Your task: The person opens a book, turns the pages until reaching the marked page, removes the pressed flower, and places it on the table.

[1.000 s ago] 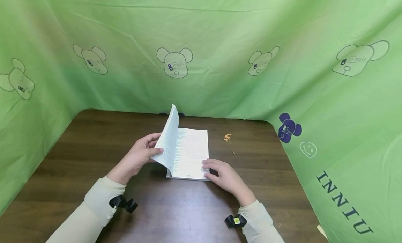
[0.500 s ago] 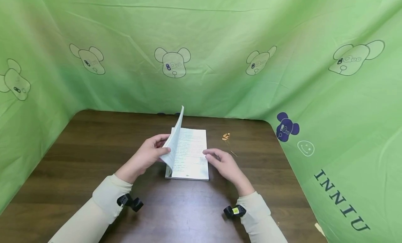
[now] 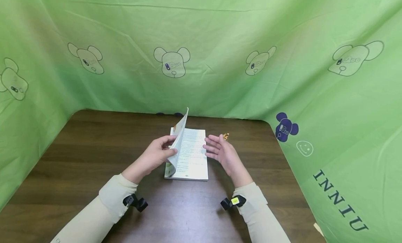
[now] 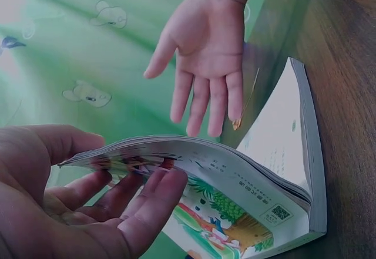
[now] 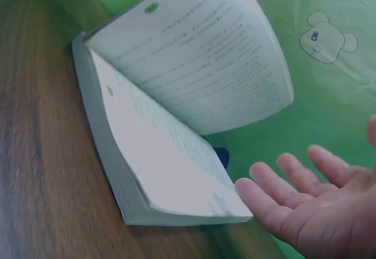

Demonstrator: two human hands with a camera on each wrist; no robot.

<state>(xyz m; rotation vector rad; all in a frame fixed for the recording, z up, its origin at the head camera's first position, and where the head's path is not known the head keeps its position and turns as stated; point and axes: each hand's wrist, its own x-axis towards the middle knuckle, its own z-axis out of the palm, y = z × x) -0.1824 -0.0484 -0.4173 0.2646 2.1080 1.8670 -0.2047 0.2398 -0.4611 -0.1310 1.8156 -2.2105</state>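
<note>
A paperback book [image 3: 191, 159] lies open on the table, with printed text on its right page. My left hand [image 3: 157, 154] pinches a raised bundle of its front leaves and cover between thumb and fingers, so they stand nearly upright. The left wrist view shows the colourful inside of the cover [image 4: 223, 218] with a small QR code under that bundle. My right hand [image 3: 221, 154], palm turned up and fingers extended, hovers at the book's right edge and holds nothing. In the right wrist view its fingertips come close to the page corner.
A dried orange flower sprig [image 3: 226, 135] lies on the brown wooden table [image 3: 103, 141] just beyond my right hand. Green cloth [image 3: 213, 93] with bear drawings hangs around the table's back and sides.
My left hand has moved right, bringing the raised leaves toward the right page. My right hand has left the page's lower right edge, moved up and turned its palm upward.
</note>
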